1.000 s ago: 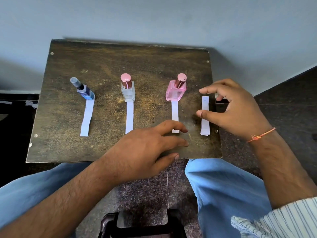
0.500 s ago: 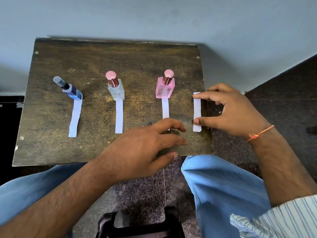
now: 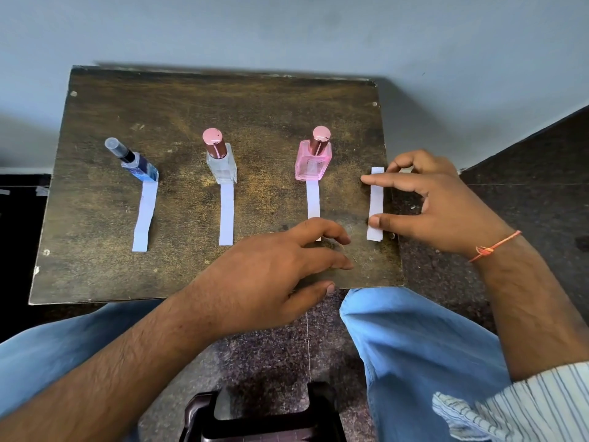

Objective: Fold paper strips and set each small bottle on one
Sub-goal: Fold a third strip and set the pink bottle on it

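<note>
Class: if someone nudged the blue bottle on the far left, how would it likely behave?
The blue bottle looks tall and narrow with a small base, so it would probably tip easily. Its base rests on a thin paper strip, so it might slide too.

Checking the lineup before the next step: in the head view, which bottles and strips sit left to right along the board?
Blue bottle → clear bottle → pink bottle → bare paper strip under the right hand.
</note>
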{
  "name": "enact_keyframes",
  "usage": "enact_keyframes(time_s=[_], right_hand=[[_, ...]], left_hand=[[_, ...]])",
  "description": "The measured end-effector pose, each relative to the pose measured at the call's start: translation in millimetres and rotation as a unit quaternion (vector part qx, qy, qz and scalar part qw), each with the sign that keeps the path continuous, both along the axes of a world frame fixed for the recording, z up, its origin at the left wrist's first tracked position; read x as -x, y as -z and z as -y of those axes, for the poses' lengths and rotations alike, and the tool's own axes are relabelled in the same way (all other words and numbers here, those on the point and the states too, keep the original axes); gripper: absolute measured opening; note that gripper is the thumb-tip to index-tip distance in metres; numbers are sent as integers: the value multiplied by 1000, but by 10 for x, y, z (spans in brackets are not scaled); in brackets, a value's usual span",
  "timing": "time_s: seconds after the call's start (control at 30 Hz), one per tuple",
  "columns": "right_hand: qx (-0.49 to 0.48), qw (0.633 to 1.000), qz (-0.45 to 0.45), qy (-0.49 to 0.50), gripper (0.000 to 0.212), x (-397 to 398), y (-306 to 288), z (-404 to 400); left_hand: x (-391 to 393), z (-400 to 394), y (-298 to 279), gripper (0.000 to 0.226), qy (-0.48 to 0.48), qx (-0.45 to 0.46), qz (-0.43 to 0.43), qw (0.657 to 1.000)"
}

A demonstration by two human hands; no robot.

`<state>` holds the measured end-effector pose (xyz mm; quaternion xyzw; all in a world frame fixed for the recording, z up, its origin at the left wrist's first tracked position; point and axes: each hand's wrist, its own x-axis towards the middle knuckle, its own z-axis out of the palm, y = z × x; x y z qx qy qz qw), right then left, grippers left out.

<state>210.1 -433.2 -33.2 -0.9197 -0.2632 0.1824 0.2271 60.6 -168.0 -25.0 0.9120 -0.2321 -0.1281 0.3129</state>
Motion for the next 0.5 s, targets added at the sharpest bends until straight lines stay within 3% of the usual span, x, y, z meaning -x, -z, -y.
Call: enact_keyframes(time_s=[0.5], right_hand=[[0, 1000, -3, -11, 67, -19, -14, -17]], left_hand=[[0, -31, 47, 39, -2, 6, -5, 1000]])
